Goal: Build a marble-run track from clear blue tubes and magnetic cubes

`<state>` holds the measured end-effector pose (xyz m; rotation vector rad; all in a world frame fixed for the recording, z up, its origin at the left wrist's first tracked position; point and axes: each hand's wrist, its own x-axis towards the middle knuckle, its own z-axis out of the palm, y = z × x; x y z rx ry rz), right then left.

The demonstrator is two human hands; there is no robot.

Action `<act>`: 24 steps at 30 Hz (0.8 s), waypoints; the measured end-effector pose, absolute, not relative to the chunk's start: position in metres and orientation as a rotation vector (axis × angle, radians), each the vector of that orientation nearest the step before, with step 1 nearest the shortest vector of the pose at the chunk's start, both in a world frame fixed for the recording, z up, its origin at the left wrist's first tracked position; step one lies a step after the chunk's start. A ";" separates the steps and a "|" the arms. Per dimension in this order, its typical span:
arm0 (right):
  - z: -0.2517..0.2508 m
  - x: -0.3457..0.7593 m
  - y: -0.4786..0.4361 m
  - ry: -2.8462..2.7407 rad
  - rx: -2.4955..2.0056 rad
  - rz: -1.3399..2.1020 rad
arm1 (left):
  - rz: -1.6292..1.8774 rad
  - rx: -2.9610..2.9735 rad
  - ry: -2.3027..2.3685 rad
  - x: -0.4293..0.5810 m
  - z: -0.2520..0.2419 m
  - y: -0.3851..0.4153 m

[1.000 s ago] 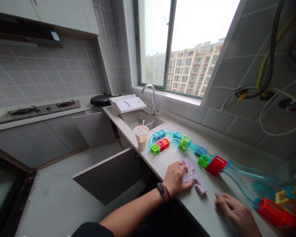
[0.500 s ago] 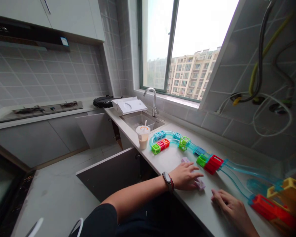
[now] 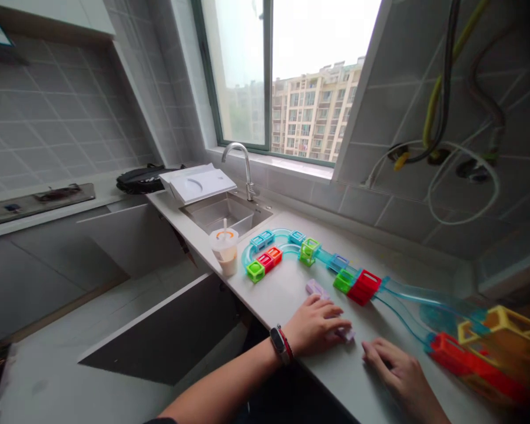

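My left hand (image 3: 315, 324), with a watch (image 3: 280, 344) on its wrist, lies palm down on a light purple piece (image 3: 317, 288) on the counter. Its fingers are apart, and they cover the middle of the piece; both ends stick out. To the right, my right hand (image 3: 395, 368) rests on the counter with its fingers curled loosely together. Nothing shows in it, though its palm is hidden. Beyond the hands runs a toy track of clear blue rails (image 3: 401, 291) joined by coloured blocks, among them a red block (image 3: 365, 287) and a green block (image 3: 310, 251).
A lidded drink cup (image 3: 225, 253) with a straw stands near the counter's front edge. Behind it are a sink (image 3: 229, 206), a faucet (image 3: 247, 171) and a white box (image 3: 201, 184). Yellow blocks (image 3: 503, 324) rise at the right. A cabinet door (image 3: 159, 330) hangs open below.
The camera view has turned to the right and closer, so things sit further left. Both hands keep nearly the same places on the counter, the left still over the purple piece.
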<state>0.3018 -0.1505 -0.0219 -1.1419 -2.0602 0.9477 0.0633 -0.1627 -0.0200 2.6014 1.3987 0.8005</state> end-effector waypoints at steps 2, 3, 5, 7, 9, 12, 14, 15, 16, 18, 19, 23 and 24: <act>-0.020 0.303 -0.148 -2.092 -1.145 0.961 | 0.782 2.580 1.390 0.063 -0.018 -0.163; -0.019 0.304 -0.146 -2.115 -1.143 0.967 | 0.775 2.570 1.385 0.063 -0.017 -0.163; -0.015 0.305 -0.144 -2.160 -1.139 0.974 | 0.768 2.548 1.391 0.064 -0.015 -0.163; -0.011 0.306 -0.143 -2.186 -1.141 0.977 | 0.769 2.529 1.412 0.064 -0.012 -0.162; -0.007 0.305 -0.143 -2.190 -1.159 0.987 | 0.761 2.524 1.425 0.064 -0.011 -0.161; -0.005 0.304 -0.143 -2.179 -1.183 1.004 | 0.752 2.533 1.415 0.064 -0.009 -0.160; -0.005 0.305 -0.143 -2.175 -1.181 1.015 | 0.753 2.540 1.411 0.064 -0.008 -0.159; -0.005 0.305 -0.143 -2.173 -1.177 1.017 | 0.755 2.545 1.411 0.064 -0.007 -0.159; -0.005 0.305 -0.143 -2.174 -1.170 1.016 | 0.759 2.549 1.411 0.064 -0.007 -0.159; -0.005 0.306 -0.143 -2.179 -1.154 1.009 | 0.772 2.555 1.418 0.064 -0.006 -0.160; -0.005 0.306 -0.143 -2.181 -1.148 1.000 | 0.780 2.556 1.423 0.064 -0.006 -0.160; -0.005 0.304 -0.145 -2.174 -1.148 0.979 | 0.803 2.559 1.442 0.064 -0.007 -0.161; -0.005 0.303 -0.146 -2.166 -1.149 0.977 | 0.810 2.563 1.441 0.064 -0.007 -0.161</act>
